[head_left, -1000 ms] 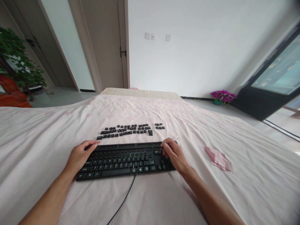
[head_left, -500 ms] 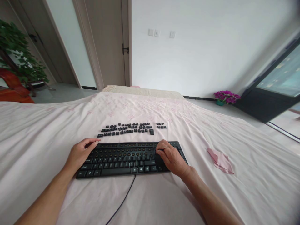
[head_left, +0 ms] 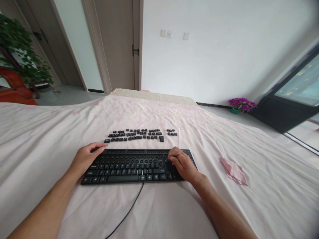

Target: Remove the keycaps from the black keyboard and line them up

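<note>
A black keyboard point(head_left: 123, 179) lies in front of me on the pink cloth. Its lower rows carry keycaps, while the upper rows show bare round key mounts. At the left, my left hand point(head_left: 86, 157) grips the keyboard's far left corner, thumb against the edge and fingers stretched past it. Over the right-hand section, my right hand point(head_left: 183, 163) is closed in a pinch, fingertips turned down. Whatever those fingertips hold, if anything, is hidden. Behind the keyboard, loose black keycaps point(head_left: 136, 137) lie in rows, with a smaller group point(head_left: 171, 134) to their right.
A black cable point(head_left: 129, 210) runs from the keyboard's near edge towards me. To the right lies a crumpled pink cloth point(head_left: 234, 171). The patterned pale tablecloth point(head_left: 149, 212) has folds. Purple flowers point(head_left: 241, 104) stand on the floor by the wall.
My right hand has shifted slightly to the right over the keyboard, still pinched. My left hand stays at the left corner. The whole view has tilted a little.
</note>
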`<state>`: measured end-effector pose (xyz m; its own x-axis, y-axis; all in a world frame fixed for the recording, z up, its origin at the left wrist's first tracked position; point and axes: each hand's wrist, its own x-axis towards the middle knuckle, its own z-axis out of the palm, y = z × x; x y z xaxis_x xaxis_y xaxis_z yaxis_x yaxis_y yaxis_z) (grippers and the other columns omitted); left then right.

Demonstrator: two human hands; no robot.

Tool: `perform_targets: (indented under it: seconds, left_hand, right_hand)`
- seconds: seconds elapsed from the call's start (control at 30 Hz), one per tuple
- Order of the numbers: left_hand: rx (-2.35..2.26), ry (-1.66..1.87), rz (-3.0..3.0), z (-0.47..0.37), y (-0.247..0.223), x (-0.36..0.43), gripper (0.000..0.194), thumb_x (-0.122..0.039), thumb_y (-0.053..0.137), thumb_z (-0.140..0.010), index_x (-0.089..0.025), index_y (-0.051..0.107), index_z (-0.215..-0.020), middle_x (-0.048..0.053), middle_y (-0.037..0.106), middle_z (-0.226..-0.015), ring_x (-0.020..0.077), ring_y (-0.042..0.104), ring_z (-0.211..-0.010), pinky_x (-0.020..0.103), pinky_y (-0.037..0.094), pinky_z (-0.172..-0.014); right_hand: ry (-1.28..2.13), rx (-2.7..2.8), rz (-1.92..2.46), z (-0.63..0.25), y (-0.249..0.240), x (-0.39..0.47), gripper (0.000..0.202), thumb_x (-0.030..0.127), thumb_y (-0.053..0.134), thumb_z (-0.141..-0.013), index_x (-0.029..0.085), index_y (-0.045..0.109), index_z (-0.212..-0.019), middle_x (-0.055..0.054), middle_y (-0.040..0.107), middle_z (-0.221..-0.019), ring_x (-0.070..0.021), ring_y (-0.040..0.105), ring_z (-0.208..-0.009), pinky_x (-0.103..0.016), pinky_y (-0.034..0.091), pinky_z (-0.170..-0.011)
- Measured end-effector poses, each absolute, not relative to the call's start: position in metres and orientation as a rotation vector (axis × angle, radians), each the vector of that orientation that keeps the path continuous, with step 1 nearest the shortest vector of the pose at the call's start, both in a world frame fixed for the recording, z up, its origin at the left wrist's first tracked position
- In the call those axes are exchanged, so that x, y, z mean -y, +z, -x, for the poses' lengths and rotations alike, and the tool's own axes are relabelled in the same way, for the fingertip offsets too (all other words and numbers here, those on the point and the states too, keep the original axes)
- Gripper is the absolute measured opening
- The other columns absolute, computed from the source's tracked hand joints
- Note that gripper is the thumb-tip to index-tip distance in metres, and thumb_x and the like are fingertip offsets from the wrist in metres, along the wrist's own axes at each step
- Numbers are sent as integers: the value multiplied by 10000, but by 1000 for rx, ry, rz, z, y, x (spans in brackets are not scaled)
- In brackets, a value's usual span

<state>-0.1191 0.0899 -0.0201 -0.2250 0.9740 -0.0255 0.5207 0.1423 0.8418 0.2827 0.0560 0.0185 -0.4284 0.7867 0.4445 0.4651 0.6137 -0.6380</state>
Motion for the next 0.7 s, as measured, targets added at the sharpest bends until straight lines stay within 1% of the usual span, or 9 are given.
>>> perform_targets:
  seconds: [0.13,0.3,0.37,0.47,0.53,0.57,0.6,0.7]
  left_hand:
    - [-1833,982,-1440,117,-20,-90,484,-529,615,-739,-198,704,-1081,33,730,-908,191,659,-758,234,487,-602]
    - [-1829,974,-1482,119,-21,-91,466,-510,593,-747,-200,703,-1077,32,731,-905,193,661,-751,241,491,-604]
    - [-1925,976,-1578,117,-14,-90,407,-479,574,-756,-217,716,-1034,35,723,-941,212,661,-801,264,502,-658]
    - [-2117,1019,-1891,98,11,-86,303,-411,536,-774,-255,731,-946,35,687,-1069,257,624,-976,316,488,-808]
    - [-1993,1027,-2052,71,30,-81,296,-384,515,-796,-263,722,-970,29,678,-1084,249,606,-1014,317,478,-848]
    - [-1871,995,-2096,55,38,-79,294,-371,509,-809,-257,718,-983,31,679,-1073,234,613,-985,309,482,-837]
    - [-1722,943,-2140,36,44,-77,281,-360,515,-816,-252,722,-970,34,685,-1037,221,622,-938,305,489,-814]
    - [-1314,789,-2258,-21,48,-76,210,-290,569,-815,-246,738,-932,43,691,-962,202,626,-892,296,486,-800]
  right_hand:
    - [491,2204,974,-275,19,-55,184,199,386,-974,226,531,-865,-43,551,-844,-188,550,-832,-324,445,-790]
    - [508,2131,1038,-274,14,-59,183,231,407,-969,224,537,-841,-38,557,-842,-180,549,-786,-321,442,-772]
    - [554,2037,1068,-277,13,-60,186,250,414,-968,223,545,-838,-32,558,-817,-173,543,-759,-312,444,-750]
    - [580,1927,1082,-282,14,-60,184,286,437,-960,220,571,-853,-35,565,-801,-174,533,-754,-311,441,-742]
    - [591,1915,1055,-282,15,-60,202,322,460,-952,217,587,-836,-41,574,-810,-180,533,-771,-316,437,-757]
    - [608,1904,1048,-282,17,-59,220,344,464,-950,216,592,-826,-41,577,-811,-180,533,-767,-313,436,-753]
    - [636,1881,1050,-281,17,-59,244,369,460,-952,215,596,-821,-38,577,-806,-174,530,-743,-304,436,-732]
    - [735,1798,1108,-279,18,-57,320,430,418,-964,215,617,-835,-9,560,-727,-140,495,-606,-267,416,-621]
